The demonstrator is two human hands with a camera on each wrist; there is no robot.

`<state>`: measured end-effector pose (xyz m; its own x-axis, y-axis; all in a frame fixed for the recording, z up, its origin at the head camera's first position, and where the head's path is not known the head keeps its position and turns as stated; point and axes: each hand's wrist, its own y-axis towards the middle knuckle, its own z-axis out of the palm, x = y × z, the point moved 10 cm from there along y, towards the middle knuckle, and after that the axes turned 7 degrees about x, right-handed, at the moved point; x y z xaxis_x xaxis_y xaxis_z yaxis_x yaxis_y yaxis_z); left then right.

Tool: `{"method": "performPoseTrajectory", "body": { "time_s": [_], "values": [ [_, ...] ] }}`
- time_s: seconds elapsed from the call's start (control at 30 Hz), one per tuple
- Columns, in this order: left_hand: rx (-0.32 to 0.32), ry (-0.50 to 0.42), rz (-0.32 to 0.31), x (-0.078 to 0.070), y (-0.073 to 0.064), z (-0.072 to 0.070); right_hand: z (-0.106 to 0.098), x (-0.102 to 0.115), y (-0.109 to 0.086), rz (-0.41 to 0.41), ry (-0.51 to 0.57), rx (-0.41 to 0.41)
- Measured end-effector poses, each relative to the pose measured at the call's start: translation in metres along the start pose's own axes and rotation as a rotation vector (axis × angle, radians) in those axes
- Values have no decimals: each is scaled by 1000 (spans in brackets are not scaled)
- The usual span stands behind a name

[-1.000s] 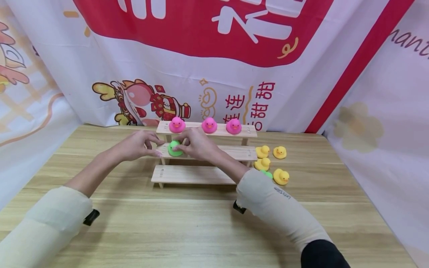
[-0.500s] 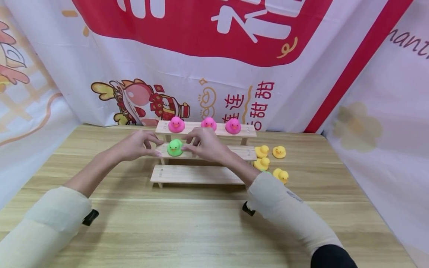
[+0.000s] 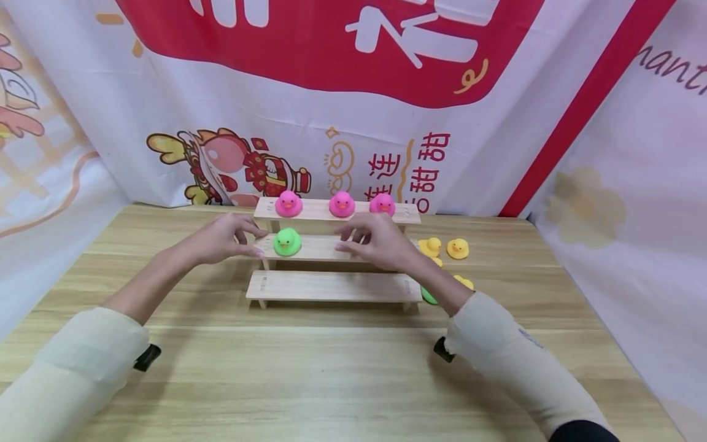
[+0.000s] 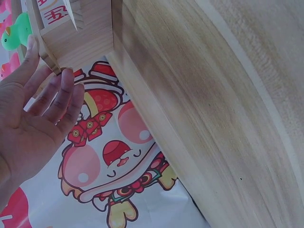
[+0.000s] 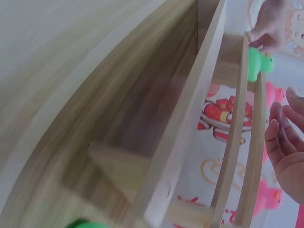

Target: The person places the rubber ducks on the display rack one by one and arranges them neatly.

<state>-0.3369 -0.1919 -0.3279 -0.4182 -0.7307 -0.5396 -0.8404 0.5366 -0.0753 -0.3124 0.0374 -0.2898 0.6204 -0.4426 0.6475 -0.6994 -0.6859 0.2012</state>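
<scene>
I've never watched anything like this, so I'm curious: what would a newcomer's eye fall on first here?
Probably the big red patch with white lettering, at the top of the cloth backdrop in the head view. Below it, three pink ducks line the top step of a wooden stand. One bright green duck sits near the left end of the middle step.

Right of the gripping left hand (image 3: 227,238) sits a duck (image 3: 287,242) on the middle shelf (image 3: 319,247); three ducks (image 3: 342,205) sit behind.
</scene>
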Motion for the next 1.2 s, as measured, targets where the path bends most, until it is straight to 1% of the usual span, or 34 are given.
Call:
{"method": "performPoseTrajectory", "body": {
  "time_s": [0.13, 0.27, 0.57, 0.8, 1.0, 1.2],
  "values": [
    [6, 1, 2, 1, -1, 0, -8, -11, -12, 0, 36, -2],
    [7, -3, 1, 0, -2, 0, -15, -21, -25, -1, 47, -4],
    [3, -14, -2, 1, -1, -1, -35, -39, -58, 92, 32, -12],
    [5, -14, -12, 2, -1, -1, -55, -52, -81, 112, -8, -60],
    [11, -19, -16, 2, -1, 1, -72, -72, -103, 197, -28, -109],
    [10, -24, -16, 1, -1, 1, -81, -92, -121, 269, -22, -108]
  ]
}}
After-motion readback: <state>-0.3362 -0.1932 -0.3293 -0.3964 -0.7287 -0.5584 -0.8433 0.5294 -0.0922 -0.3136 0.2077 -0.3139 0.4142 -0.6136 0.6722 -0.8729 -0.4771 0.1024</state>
